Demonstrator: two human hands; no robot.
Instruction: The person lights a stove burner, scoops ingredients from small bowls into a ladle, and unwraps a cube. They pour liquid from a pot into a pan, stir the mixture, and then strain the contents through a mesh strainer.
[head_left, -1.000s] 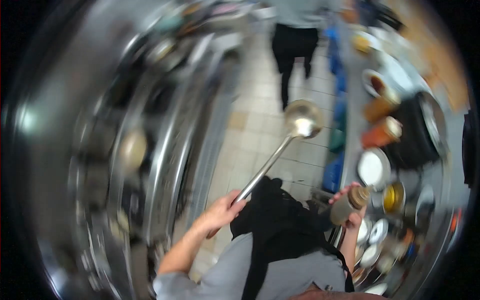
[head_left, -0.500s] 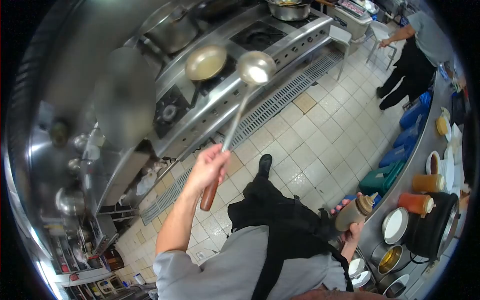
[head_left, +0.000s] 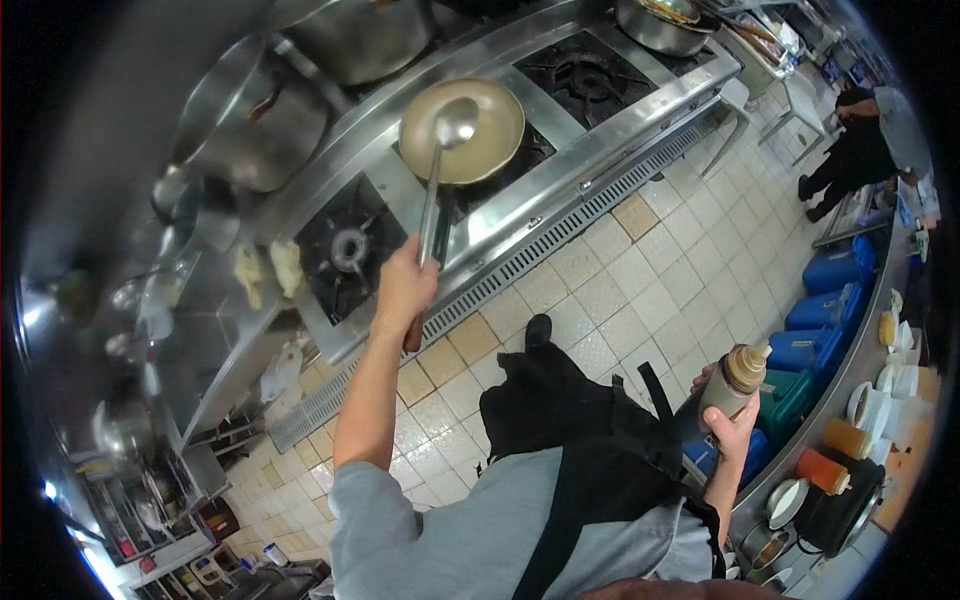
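Observation:
My left hand [head_left: 405, 290] is wrapped round the handle of a long metal ladle [head_left: 436, 185] with a brown wooden grip end. The ladle's round bowl overlaps the inside of a frying pan [head_left: 499, 108] on the stove, which has a thin pale film in it. The pan's dark handle points toward me, beside the ladle shaft. On the other side, my right hand [head_left: 732, 425] grips a squeeze bottle [head_left: 727, 391] with a tan cap and nozzle, tilted up and away from the counter. Its contents look grey-brown.
Large pots [head_left: 255, 125] stand behind the burners [head_left: 349, 247] at left. A cloth-like pale item [head_left: 286, 268] lies beside the front burner. At right, a counter holds sauce bottles [head_left: 822, 471] and bowls, with blue bins [head_left: 806, 348] below. Another person [head_left: 870, 150] stands far right.
My left hand has swung the ladle up and left, bringing its bowl over the pan. My view has shifted nearer the stove. The squeeze bottle stays in my right hand, now higher.

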